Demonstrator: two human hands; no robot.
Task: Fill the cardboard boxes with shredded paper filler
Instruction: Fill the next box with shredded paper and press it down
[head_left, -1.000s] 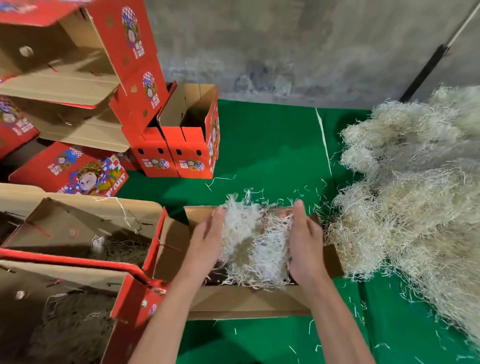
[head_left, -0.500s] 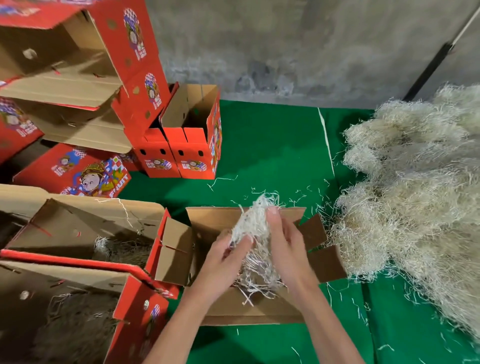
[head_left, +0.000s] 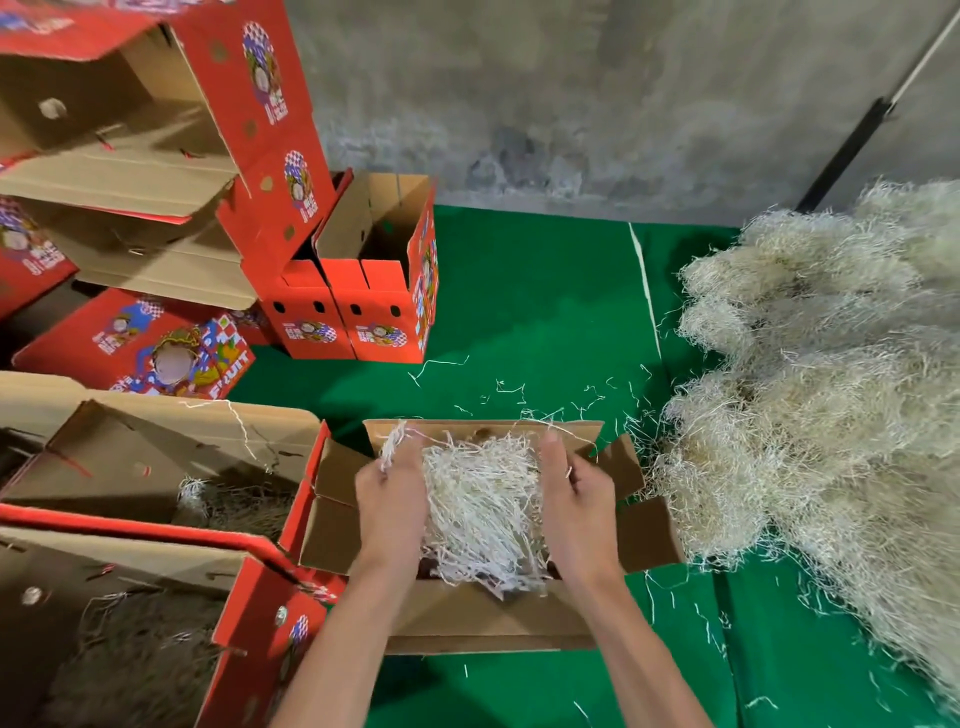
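Head camera looks down on two bare hands that work inside an open cardboard box (head_left: 470, 618) in the middle of the green cloth (head_left: 524, 291). The left hand (head_left: 390, 506) is at the left side of a wad of shredded paper (head_left: 480, 506), and its fingers are curled around some strands at the top. The right hand (head_left: 577, 506) is at the right side of the same wad, with fingers bent and pressing against the paper. The two hands are apart, and the wad is between them, inside the box. The flaps of this box stand open to the left, to the right and toward the person.

Just at the left side, two more open boxes touch each other: the middle box (head_left: 156, 452) and the near box (head_left: 130, 623), both red outside, both with darker shredded paper at the bottom. Behind them is a stack of red boxes (head_left: 171, 156) with printed pictures, and one small red box (head_left: 384, 291) stands upright on the cloth. At the right, a big pile of shredded paper (head_left: 821, 395) lies on the cloth, near the right flap. Loose strands are scattered around. A grey wall (head_left: 571, 93) is behind.
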